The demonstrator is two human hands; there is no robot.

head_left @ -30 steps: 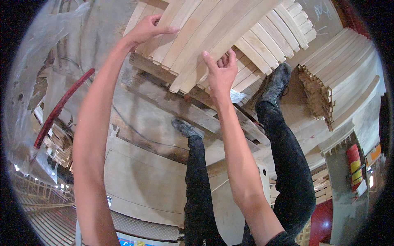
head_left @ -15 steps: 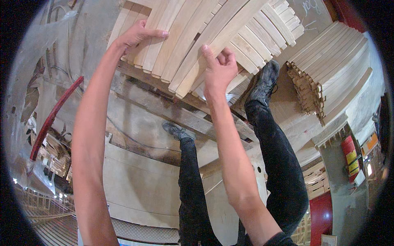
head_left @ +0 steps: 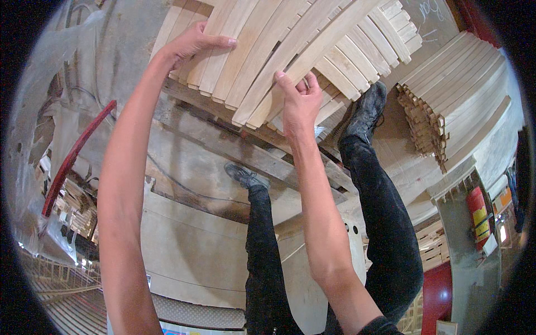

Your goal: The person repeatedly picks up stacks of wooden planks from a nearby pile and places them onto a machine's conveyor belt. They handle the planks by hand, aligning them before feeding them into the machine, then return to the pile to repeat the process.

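A layer of pale wooden slats lies side by side on a stack at the top of the head view. My left hand grips the left side of this layer, its thumb flat across the top faces and its fingers mostly hidden beside the slats. At the right side, my right hand is closed on the edge of the outermost slat, thumb on top and fingers curled at the side. Narrow dark gaps show between some slats. Shorter slats lie in a row to the right.
Another pile of slats stands at the right. My shoe rests beside the stack, the other shoe nearer on the floor. A wooden pallet lies under the stack. A red bar and a red-and-yellow cylinder flank the area.
The view has shifted a little. My right hand has come slightly nearer along the outermost slat; my left hand keeps its grip. Gaps between the middle slats show more.
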